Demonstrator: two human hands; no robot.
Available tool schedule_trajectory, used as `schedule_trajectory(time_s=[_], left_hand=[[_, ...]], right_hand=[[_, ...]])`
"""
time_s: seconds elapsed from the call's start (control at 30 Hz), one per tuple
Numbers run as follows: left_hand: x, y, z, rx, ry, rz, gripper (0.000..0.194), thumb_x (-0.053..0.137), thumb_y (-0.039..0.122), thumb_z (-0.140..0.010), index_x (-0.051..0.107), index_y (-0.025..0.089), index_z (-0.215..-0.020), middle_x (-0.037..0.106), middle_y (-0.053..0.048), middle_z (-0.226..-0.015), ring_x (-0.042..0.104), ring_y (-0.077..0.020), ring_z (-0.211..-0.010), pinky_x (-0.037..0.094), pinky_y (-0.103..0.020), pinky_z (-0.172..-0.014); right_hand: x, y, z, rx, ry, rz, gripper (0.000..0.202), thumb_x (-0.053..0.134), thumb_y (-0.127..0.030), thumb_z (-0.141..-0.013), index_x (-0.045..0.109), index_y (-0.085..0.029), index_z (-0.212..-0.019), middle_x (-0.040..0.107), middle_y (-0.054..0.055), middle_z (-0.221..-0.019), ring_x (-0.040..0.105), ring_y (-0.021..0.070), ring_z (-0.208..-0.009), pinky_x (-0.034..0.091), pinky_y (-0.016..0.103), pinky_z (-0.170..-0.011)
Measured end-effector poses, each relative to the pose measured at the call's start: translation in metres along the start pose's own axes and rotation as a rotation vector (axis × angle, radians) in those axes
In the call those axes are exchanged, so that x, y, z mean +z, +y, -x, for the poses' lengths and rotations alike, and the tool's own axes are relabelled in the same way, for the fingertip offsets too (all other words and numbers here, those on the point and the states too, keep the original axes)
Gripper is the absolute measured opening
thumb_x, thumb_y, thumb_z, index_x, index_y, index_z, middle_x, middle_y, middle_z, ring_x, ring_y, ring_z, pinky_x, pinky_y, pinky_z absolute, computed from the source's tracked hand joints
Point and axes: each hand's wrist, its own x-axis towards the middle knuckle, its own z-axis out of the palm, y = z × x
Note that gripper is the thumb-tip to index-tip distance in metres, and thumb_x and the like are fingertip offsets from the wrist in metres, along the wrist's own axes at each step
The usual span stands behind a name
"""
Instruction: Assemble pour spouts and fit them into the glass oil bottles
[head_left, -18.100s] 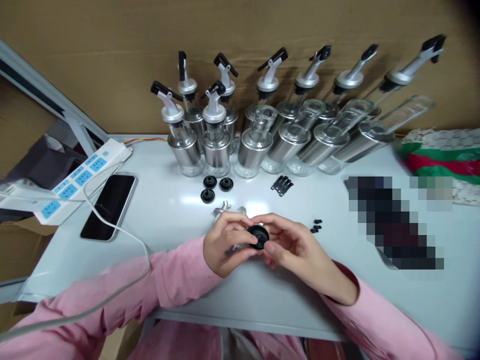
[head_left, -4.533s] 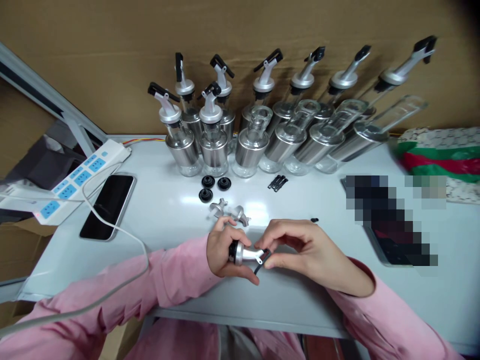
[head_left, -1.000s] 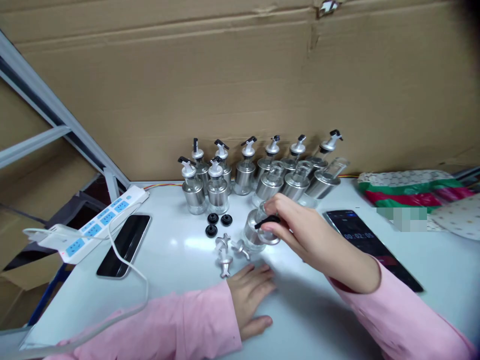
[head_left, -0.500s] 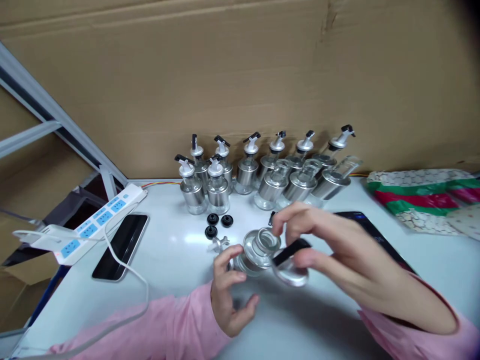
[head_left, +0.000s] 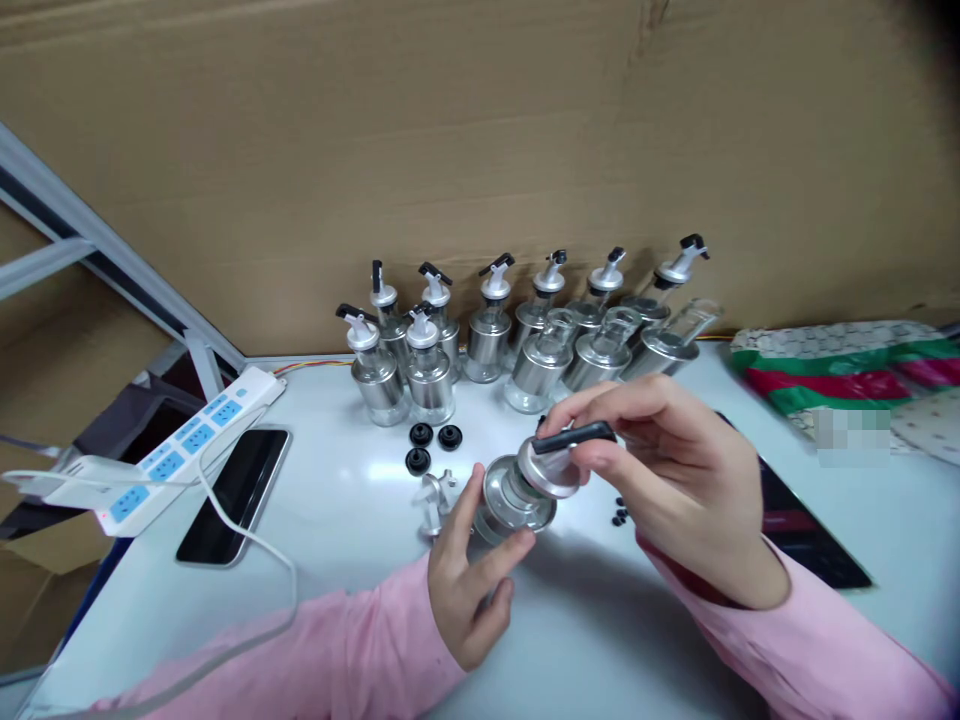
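Note:
A glass oil bottle (head_left: pixel 501 490) with a metal sleeve stands in front of me, tilted slightly. My left hand (head_left: pixel 474 590) grips its near side, with fingers on either side of the base. In my right hand (head_left: pixel 667 470) is a pourer spout (head_left: pixel 559 462) with a silver cap and black lever, pinched between thumb and fingers. The spout sits at the mouth of the bottle and covers it; how far it is seated I cannot tell. Left of the bottle lie silver spout parts (head_left: pixel 436 500), partly behind my left fingers. Three black stoppers (head_left: pixel 421 435) lie just beyond them.
Several bottles with pourer spouts (head_left: pixel 489 340) line the back by the cardboard wall; three open-necked bottles (head_left: pixel 541 370) stand before them. A phone (head_left: pixel 236 495) and power strip (head_left: pixel 180 455) are left, a dark tablet (head_left: pixel 802 530), small black pieces (head_left: pixel 619 515) and a plastic bag (head_left: pixel 832 375) right.
My right hand has brought the pourer spout up and left onto the bottle's mouth. My left hand has closed in around the bottle's near side. The camera view has shifted slightly.

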Motion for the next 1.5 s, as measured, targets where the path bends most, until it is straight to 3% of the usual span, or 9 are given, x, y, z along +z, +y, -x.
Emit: schedule_trajectory(time_s=[0.23, 0.37, 0.53, 0.8, 1.0, 1.2, 1.5], left_hand=[[0.000, 0.002, -0.002, -0.001, -0.010, 0.003, 0.077, 0.048, 0.001, -0.072, 0.028, 0.026, -0.143, -0.005, -0.010, -0.157, 0.018, -0.0388, -0.141, 0.031, -0.055, -0.109], [0.002, 0.001, -0.001, -0.004, -0.006, 0.025, 0.076, 0.046, 0.002, -0.073, 0.028, 0.029, -0.142, -0.002, -0.007, -0.157, 0.020, -0.0371, -0.141, 0.034, -0.053, -0.108], [0.002, 0.000, -0.003, 0.012, -0.002, 0.026, 0.077, 0.044, 0.004, -0.075, 0.025, 0.031, -0.144, -0.002, -0.004, -0.157, 0.018, -0.0356, -0.142, 0.034, -0.053, -0.108], [0.000, 0.002, -0.004, 0.013, -0.018, 0.022, 0.077, 0.046, 0.003, -0.075, 0.025, 0.031, -0.143, -0.007, -0.004, -0.157, 0.013, -0.0354, -0.143, 0.031, -0.053, -0.109], [0.000, 0.000, -0.003, 0.015, -0.044, 0.018, 0.080, 0.047, 0.002, -0.073, 0.023, 0.031, -0.144, -0.008, -0.006, -0.157, 0.012, -0.0368, -0.143, 0.030, -0.051, -0.110], [0.001, 0.003, -0.004, 0.000, -0.029, -0.012, 0.083, 0.048, 0.001, -0.072, 0.021, 0.032, -0.145, -0.013, -0.006, -0.157, 0.015, -0.0362, -0.143, 0.030, -0.049, -0.111], [0.003, 0.002, -0.001, 0.008, -0.024, -0.004, 0.077, 0.048, 0.003, -0.073, 0.028, 0.032, -0.142, -0.008, -0.007, -0.157, 0.017, -0.0364, -0.142, 0.032, -0.050, -0.109]], right_hand=[[0.006, 0.010, 0.004, -0.117, -0.169, 0.039, 0.005, 0.061, -0.027, -0.085, 0.061, -0.023, -0.087, 0.061, 0.005, -0.085, 0.060, 0.0195, -0.078, 0.050, 0.036, -0.068], [0.023, 0.020, 0.017, -0.035, -0.119, -0.209, 0.016, 0.048, -0.039, -0.092, 0.052, -0.023, -0.094, 0.061, 0.007, -0.094, 0.061, 0.0207, -0.084, 0.051, 0.037, -0.070], [0.036, 0.026, 0.028, 0.097, -0.182, -0.503, 0.019, 0.046, -0.044, -0.092, 0.040, -0.026, -0.097, 0.065, 0.004, -0.083, 0.064, 0.0203, -0.076, 0.051, 0.036, -0.065], [0.039, 0.032, 0.034, 0.113, -0.093, -0.472, 0.026, 0.047, -0.051, -0.089, 0.040, -0.027, -0.096, 0.062, 0.000, -0.071, 0.061, 0.0187, -0.065, 0.049, 0.032, -0.058], [0.045, 0.036, 0.037, 0.053, -0.080, -0.586, 0.016, 0.046, -0.043, -0.092, 0.042, -0.029, -0.098, 0.058, -0.003, -0.071, 0.057, 0.0164, -0.062, 0.047, 0.032, -0.058], [0.045, 0.036, 0.035, -0.022, -0.148, -0.575, 0.010, 0.047, -0.032, -0.093, 0.044, -0.028, -0.102, 0.054, 0.001, -0.080, 0.053, 0.0160, -0.066, 0.046, 0.033, -0.059], [0.048, 0.032, 0.036, 0.040, -0.070, -0.640, 0.010, 0.048, -0.035, -0.091, 0.049, -0.026, -0.096, 0.056, -0.001, -0.072, 0.053, 0.0163, -0.061, 0.044, 0.032, -0.056]])
